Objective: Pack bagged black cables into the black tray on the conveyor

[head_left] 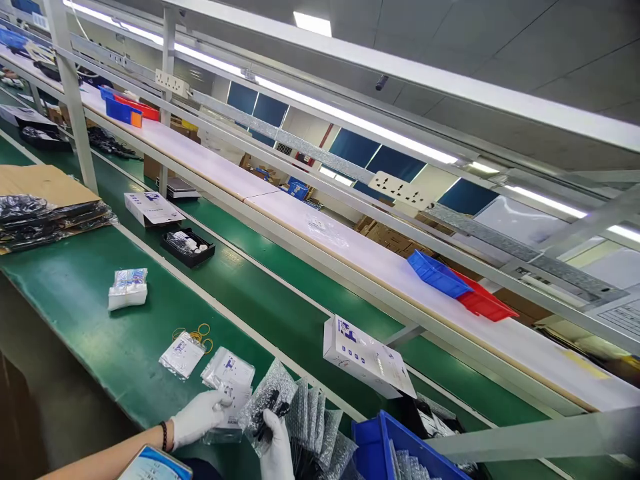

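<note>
My right hand (277, 443), in a white glove, grips a bubble-wrap pouch (273, 393) with a dark cable-like item inside it. To its left, my left hand (200, 418), also gloved, has its thumb and fingers closed at the edge of a bagged white leaflet (237, 400) with purple print. Another bagged leaflet (227, 367) lies just beyond it, partly overlapped. Beside my right hand, several more bubble-wrap pouches (313, 417) stand in a row, dark cables showing below them. A single bagged leaflet (183, 355) rests farther left, next to yellow rubber bands (203, 333).
A blue bin (373, 440) with pouches stands at lower right, near an open white box (367, 357). Along the green bench (85, 267) are a banded white bundle (128, 289), a black tray (187, 247) and cardboard (47, 187). A raised shelf (300, 227) runs behind.
</note>
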A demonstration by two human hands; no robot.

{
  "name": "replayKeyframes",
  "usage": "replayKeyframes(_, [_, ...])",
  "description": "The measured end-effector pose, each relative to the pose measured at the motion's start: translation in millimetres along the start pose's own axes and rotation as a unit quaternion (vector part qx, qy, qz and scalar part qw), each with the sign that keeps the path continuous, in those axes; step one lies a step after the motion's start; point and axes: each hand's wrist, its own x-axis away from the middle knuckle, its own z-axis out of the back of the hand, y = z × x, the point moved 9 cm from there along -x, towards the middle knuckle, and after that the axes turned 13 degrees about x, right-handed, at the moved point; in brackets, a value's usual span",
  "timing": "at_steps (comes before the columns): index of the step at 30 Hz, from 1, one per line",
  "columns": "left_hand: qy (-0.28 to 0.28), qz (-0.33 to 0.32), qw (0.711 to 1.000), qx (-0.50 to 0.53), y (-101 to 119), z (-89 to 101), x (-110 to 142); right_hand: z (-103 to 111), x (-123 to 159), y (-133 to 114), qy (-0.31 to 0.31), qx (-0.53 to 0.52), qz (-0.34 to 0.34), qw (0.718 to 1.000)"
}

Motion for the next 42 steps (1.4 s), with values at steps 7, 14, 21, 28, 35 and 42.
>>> replayKeyframes(7, [-0.031, -0.049, 0.998, -0.023, 31, 0.2, 5, -34, 20, -12, -0.072, 0.063, 0.024, 0.995])
replayKeyframes(14, [0.088, -0.052, 0.991, -0.081, 32, 32.1, 10, -49, 22, -4, -0.060, 0.052, 0.028, 0.996])
replayKeyframes(21, [0.076, -0.026, 0.988, -0.133, 18, 46.4, -4, -63, 23, 7, -0.098, 0.123, 0.058, 0.986])
replayKeyframes(28, [0.023, -0.013, 0.975, -0.221, 24, 72.8, -23, -84, 18, 24, -0.111, 0.128, 0.028, 0.985])
replayKeyframes(35, [-0.033, -0.018, 0.977, -0.211, 11, 84.1, -46, -97, -3, 59, -0.118, 0.105, -0.011, 0.987])
replayKeyframes(42, [0.046, -0.022, 0.987, -0.149, 44, 183.7, -147, -72, -25, 46, -0.004, 0.070, -0.066, 0.995])
